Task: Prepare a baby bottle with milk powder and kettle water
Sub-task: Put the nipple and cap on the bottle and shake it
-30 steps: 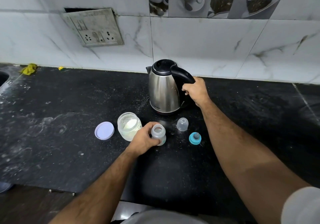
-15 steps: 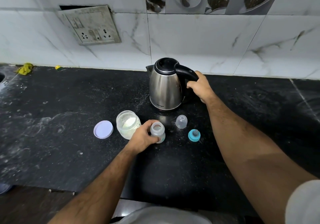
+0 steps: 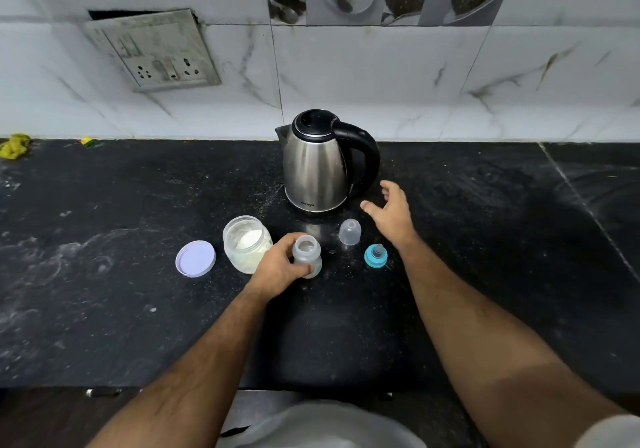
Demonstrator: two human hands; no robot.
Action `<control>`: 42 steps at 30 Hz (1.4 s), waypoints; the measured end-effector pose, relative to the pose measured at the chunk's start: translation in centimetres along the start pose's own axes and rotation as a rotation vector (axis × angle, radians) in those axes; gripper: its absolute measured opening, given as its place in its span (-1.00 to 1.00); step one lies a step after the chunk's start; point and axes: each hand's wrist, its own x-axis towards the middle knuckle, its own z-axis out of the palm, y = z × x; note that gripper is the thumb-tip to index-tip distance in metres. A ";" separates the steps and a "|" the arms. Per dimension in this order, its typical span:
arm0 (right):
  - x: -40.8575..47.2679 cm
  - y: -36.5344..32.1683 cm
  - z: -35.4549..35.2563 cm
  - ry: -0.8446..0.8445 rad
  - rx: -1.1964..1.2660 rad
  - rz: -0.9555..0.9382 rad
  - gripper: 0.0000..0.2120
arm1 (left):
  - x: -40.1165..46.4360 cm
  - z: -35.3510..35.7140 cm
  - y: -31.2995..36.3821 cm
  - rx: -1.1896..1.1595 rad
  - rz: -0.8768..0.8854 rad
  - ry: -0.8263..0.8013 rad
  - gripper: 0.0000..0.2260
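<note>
steel kettle (image 3: 317, 167), small unreadable logo

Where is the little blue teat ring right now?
In the head view the blue teat ring sits on the black counter, right of the baby bottle, just in front of the clear cap and beside the right wrist.

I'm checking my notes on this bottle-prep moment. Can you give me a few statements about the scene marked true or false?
1. The left hand grips the baby bottle. True.
2. The right hand grips the kettle handle. False: it is open, clear of the handle.
3. The powder jar is open, its lid lying to its left. True.
4. The teal nipple ring is screwed onto the bottle. False: it sits apart on the counter.
</note>
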 end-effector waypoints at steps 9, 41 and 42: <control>-6.2 2.3 -0.8 0.044 -0.083 0.016 -0.52 | -0.4 0.0 -0.2 0.012 0.040 -0.012 -0.52; -11.9 -5.9 0.8 -0.274 -0.300 -0.336 -0.48 | -1.8 -0.7 -1.8 -0.015 0.048 -0.110 -0.48; -11.8 -6.3 1.1 -0.305 -0.342 -0.358 -0.51 | -1.9 -0.8 -1.8 -0.014 0.048 -0.112 -0.49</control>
